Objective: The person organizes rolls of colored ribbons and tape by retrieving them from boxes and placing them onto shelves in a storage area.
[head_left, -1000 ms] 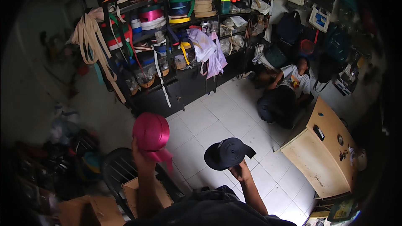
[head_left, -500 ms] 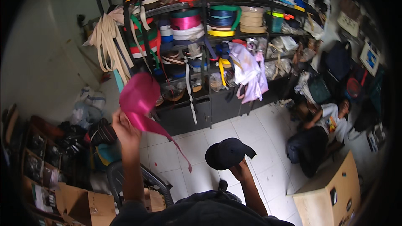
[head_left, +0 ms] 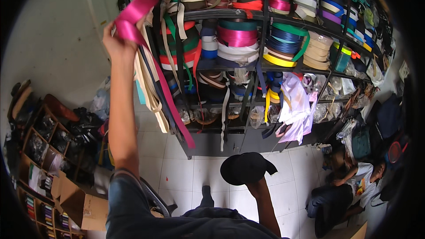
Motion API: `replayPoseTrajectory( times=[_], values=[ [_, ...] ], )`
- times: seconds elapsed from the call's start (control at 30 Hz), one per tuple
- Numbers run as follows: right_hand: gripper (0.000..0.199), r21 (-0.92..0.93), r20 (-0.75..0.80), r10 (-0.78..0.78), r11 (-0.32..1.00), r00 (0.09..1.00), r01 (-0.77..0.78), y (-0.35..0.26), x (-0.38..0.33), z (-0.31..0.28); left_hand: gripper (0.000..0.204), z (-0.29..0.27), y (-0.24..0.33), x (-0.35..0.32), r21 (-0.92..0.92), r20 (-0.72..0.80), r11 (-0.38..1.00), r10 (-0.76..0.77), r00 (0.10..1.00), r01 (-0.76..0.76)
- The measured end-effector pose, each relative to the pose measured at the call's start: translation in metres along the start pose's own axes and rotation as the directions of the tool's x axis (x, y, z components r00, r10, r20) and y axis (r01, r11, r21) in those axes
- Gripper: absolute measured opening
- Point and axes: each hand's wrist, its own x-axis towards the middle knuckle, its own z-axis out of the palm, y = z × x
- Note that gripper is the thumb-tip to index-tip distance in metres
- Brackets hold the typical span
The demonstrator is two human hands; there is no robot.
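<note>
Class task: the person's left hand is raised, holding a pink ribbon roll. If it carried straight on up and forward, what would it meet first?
Probably the black metal shelf rack, near its top left corner; the left hand holding the pink ribbon roll is close, though depth is unclear.

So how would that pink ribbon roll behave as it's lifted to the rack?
The pink ribbon roll in the left hand looks light, raised overhead one-handed. Its loose tail hangs limp, so it is probably floppy and may snag on the shelf rack.

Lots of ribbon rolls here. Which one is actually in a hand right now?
The pink ribbon roll, raised in the left hand at the shelf's top-left corner, its tail trailing down. All the others sit on the shelves. The right hand holds a black cap.
</note>
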Motion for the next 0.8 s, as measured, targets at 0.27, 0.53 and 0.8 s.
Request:
replayPoseTrajectory(
  times=[0.27,0.53,0.8],
  values=[
    [0.069,0.24,0.035,-0.059,0.97,0.998,0.049,0.015,0.097,0.042,0.036,-0.021,-0.012,0.225,0.002,0.168,0.996,-0.087,0.982,0.088],
    [0.065,0.278,0.017,-0.005,0.961,1.0,0.0,0.031,0.167,0.053,0.035,-0.023,-0.042,0.323,0.008,0.332,0.998,-0.056,0.941,0.056],
    [0.078,0.237,0.012,0.099,0.966,0.995,-0.099,0.017,0.198,0.065,0.031,-0.026,-0.068,0.35,-0.031,0.385,1.0,0.012,0.923,-0.001]
  ],
)
